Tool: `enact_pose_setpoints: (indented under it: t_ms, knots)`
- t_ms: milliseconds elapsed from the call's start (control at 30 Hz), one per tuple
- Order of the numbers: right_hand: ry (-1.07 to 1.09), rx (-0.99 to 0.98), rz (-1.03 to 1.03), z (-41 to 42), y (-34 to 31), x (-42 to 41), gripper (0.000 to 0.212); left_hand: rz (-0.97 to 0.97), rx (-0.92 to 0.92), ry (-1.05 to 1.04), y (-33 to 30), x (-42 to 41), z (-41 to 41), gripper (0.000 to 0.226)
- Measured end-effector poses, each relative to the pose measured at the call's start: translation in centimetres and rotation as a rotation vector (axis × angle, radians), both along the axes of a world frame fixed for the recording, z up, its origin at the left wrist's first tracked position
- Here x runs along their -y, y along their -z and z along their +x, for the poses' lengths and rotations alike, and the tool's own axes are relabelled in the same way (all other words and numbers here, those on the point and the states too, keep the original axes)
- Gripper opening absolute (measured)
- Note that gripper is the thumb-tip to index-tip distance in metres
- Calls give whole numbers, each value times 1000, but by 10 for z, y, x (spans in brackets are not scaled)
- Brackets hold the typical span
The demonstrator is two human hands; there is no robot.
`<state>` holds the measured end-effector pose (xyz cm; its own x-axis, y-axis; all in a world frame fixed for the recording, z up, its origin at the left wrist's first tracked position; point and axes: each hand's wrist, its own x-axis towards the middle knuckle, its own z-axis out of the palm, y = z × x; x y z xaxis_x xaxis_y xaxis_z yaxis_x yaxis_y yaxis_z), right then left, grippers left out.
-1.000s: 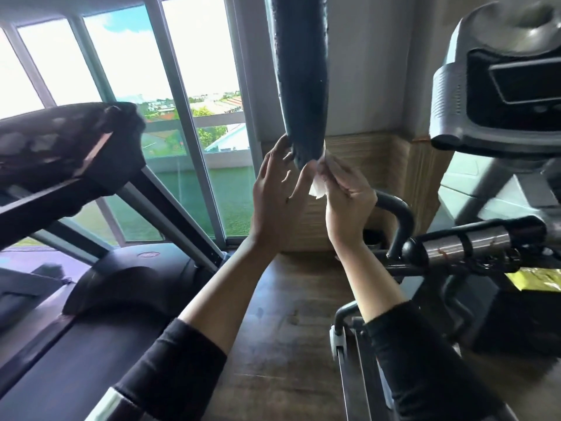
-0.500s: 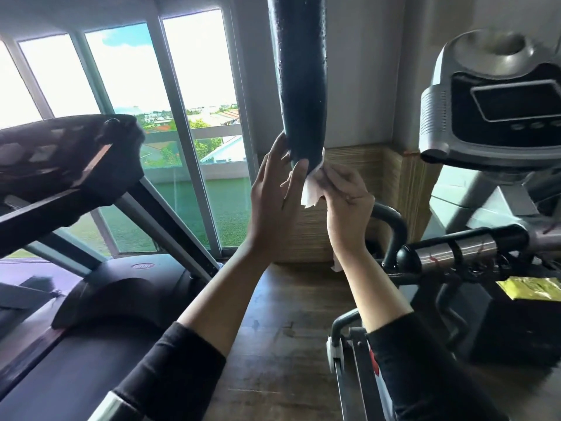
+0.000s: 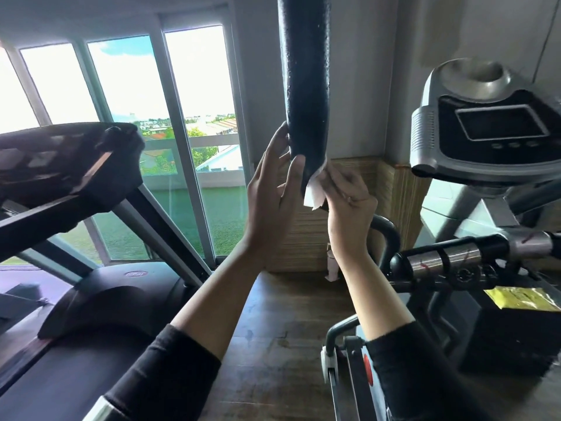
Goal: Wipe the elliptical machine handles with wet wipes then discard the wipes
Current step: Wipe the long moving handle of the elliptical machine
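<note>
Handle [image 3: 305, 86], black foam, upright at centre with a wet wipe [image 3: 314, 192] at its lower end.
Right hand [image 3: 349, 202] pinches the wipe against it; left hand [image 3: 270, 189] touches it, fingers straight. Treadmill [image 3: 76, 183] left, elliptical console [image 3: 491, 129] right.

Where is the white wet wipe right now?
In the head view, the white wet wipe sits centre frame, pressed by the right hand against the lower end of the black foam handle, with the left hand opposite.

Harsh daylight pours through the tall aluminium-framed windows [image 3: 127, 123], blowing out the sky; the black treadmill console [image 3: 60, 165] goes to silhouette. Wide-angle bending at the edges, slight softness throughout.
</note>
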<state>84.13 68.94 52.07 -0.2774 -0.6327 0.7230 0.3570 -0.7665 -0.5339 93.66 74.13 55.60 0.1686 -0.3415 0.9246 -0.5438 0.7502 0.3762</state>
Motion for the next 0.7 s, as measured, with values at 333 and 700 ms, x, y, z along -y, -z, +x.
enact_pose_setpoints:
  t_ms: [333, 700]
  knots:
    - [28, -17, 36, -6, -21, -19, 21, -62, 20, 7, -17, -9, 0, 45]
    - [26, -13, 102, -7, -24, -29, 20, -75, 49, -22, -29, -17, 0, 48]
